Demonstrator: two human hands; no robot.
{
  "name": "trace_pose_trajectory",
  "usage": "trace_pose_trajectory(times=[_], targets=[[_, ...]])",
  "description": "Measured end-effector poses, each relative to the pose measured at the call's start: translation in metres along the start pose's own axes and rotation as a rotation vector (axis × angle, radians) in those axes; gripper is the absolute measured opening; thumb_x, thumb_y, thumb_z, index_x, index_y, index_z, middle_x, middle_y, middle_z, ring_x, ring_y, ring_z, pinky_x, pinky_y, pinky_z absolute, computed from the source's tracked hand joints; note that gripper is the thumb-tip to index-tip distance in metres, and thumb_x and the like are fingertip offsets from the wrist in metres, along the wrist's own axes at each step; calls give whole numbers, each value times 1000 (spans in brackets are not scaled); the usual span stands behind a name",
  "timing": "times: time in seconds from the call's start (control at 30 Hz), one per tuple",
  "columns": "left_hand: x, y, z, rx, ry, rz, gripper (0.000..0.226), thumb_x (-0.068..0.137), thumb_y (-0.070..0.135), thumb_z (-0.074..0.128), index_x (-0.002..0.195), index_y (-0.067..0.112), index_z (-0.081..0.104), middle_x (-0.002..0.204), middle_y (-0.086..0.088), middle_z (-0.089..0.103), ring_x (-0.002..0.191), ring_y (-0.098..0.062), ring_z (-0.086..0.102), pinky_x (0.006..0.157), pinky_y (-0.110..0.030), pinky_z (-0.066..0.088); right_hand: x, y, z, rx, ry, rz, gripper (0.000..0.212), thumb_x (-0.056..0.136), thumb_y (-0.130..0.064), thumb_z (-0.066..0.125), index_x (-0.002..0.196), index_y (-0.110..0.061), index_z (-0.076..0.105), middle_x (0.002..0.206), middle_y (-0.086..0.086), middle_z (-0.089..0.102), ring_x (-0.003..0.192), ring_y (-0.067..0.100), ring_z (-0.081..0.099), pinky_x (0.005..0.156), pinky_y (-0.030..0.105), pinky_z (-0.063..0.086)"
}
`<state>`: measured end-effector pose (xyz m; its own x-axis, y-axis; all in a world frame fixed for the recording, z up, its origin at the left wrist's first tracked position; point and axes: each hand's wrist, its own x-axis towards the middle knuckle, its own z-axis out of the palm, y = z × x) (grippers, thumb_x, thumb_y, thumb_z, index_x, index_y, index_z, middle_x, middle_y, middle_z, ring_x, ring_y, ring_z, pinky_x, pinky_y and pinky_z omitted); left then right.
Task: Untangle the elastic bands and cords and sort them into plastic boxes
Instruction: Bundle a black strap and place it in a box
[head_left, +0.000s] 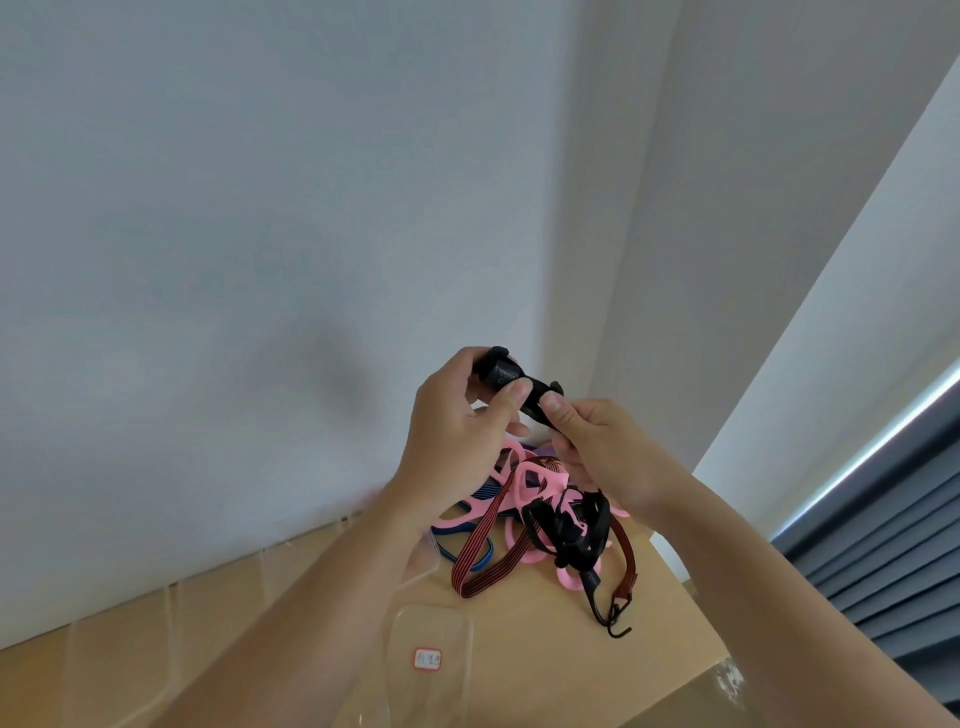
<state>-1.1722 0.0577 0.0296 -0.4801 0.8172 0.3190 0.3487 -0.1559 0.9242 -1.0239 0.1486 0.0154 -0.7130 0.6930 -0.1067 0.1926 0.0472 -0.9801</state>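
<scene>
plain indoor room, bare white walls (260, 208), light wooden tabletop (545, 670), grey pleated curtain (883, 561) at right

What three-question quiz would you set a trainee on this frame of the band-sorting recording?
1. True or false: the left hand and the right hand both grip the black band.
2. Which colour are the flat looped bands in the tangled pile on the table? A green, B pink, C yellow.
3. Fill in: the clear plastic box nearest the camera bears a red-bordered ____.
Key: 1 true; 2 B; 3 label.
</scene>
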Motion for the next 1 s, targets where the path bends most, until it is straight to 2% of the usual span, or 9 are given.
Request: trace_pose_trajectory(times=[0.13, 0.27, 0.33, 0.4, 0.5, 0.63, 0.73, 0.9, 1.0], targets=[[4, 2, -8, -125, -39, -73, 3, 94, 17, 69, 94, 17, 66, 70, 4, 68, 61, -17, 70, 73, -45, 63, -6, -4, -6, 355, -199, 107, 56, 94, -64, 37, 74, -13, 46, 62, -2, 16, 52, 13, 13, 46, 24, 20], [6, 4, -10, -298, -34, -146, 13, 86, 18, 70, 88, 5, 68, 73, 1, 64, 64, -17, 61, 65, -38, 61, -6, -7, -6, 529, -242, 175, 46, 105, -47, 39, 87, -9, 57, 60, -6, 19, 51, 10, 13, 45, 22, 19], [6, 3, -12, -365, -40, -188, 10, 91, 10, 71, 87, 2, 68, 73, -2, 62, 63, -18, 59, 64, -35, 59, -7, -6, -7, 383, -203, 86, 34, 100, -45, 56, 98, -11, 59, 59, -6, 25, 49, 10, 20, 45, 23, 22], [6, 3, -14, -392, -41, -225, 11, 96, 5, 67, 86, 1, 68, 74, -5, 62, 62, -18, 58, 65, -34, 58, -8, -3, -4, -14, -78, -93, 25, 93, -43, 68, 107, -23, 63, 57, -2, 41, 48, 12, 36, 45, 21, 34], [8, 3, -16, -431, -43, -263, 14, 98, 4, 64, 85, 0, 68, 72, -5, 63, 61, -17, 57, 65, -33, 58, -6, 4, 4, -493, 174, -340, 19, 93, -46, 69, 104, -32, 65, 62, 4, 60, 48, 8, 47, 47, 20, 39], [9, 2, -18, -428, -69, -307, 14, 98, 5, 64, 91, -6, 68, 79, -13, 62, 61, -17, 55, 60, -28, 56, -6, 8, 6, -654, 212, -453, 65, 91, -65, 39, 84, -5, 64, 61, 11, 60, 51, 29, 54, 49, 47, 45], [11, 3, -23, -435, -115, -365, 21, 98, 5, 63, 100, -16, 66, 83, -19, 62, 59, -16, 54, 55, -25, 52, -6, 7, 1, -749, 238, -581, 58, 103, -51, 42, 80, -3, 62, 57, 7, 52, 47, 29, 45, 44, 46, 42], [15, 6, -34, -397, -228, -402, 16, 97, 10, 64, 88, -4, 64, 63, -6, 49, 53, -16, 45, 47, -26, 43, -12, 3, 2, -843, 334, -769, 46, 103, -35, 46, 81, 1, 66, 52, 6, 50, 40, 27, 42, 36, 35, 36], [16, 3, -40, -390, -259, -448, 17, 95, 9, 66, 80, 3, 63, 62, -3, 44, 52, -17, 41, 44, -26, 40, -13, 5, 0, -704, 168, -606, 28, 104, -39, 49, 86, -29, 67, 51, -8, 42, 42, 14, 35, 42, 30, 31]])
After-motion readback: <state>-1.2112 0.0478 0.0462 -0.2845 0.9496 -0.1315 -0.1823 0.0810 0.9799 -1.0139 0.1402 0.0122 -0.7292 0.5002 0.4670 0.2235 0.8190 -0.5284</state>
